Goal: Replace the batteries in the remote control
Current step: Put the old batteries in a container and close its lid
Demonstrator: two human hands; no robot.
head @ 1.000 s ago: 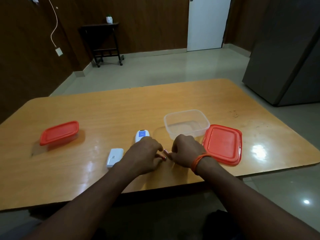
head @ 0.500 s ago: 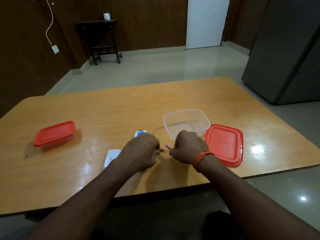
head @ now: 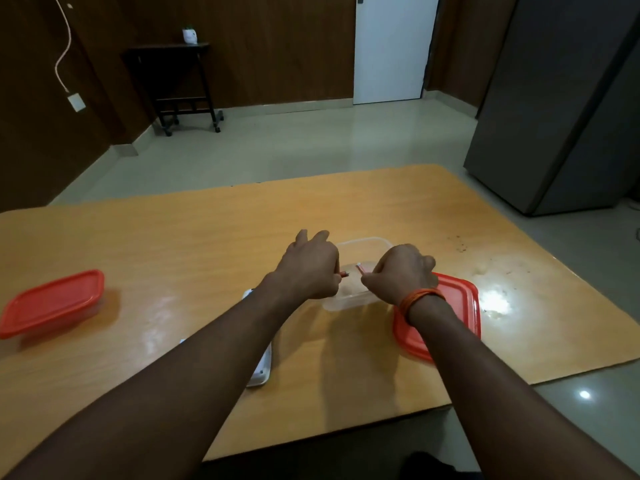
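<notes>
Red, one battery [head: 343,274] is clamped in the grip of the left hand [head: 308,268]; a second battery [head: 360,269] is clamped in the right hand [head: 401,277], both over the clear tub [head: 363,241]. The remote [head: 261,372] lies on the counter [head: 207,237], partly under the left forearm, with a red lid [head: 457,299] just beside the tub.

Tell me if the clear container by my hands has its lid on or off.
Off. The clear container shows a bare open rim, and the red lid lies flat on the table beside it.

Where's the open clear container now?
Head view, centre-right of the table: the clear container sits below the left hand and right hand, just left of the loose red lid.
</notes>
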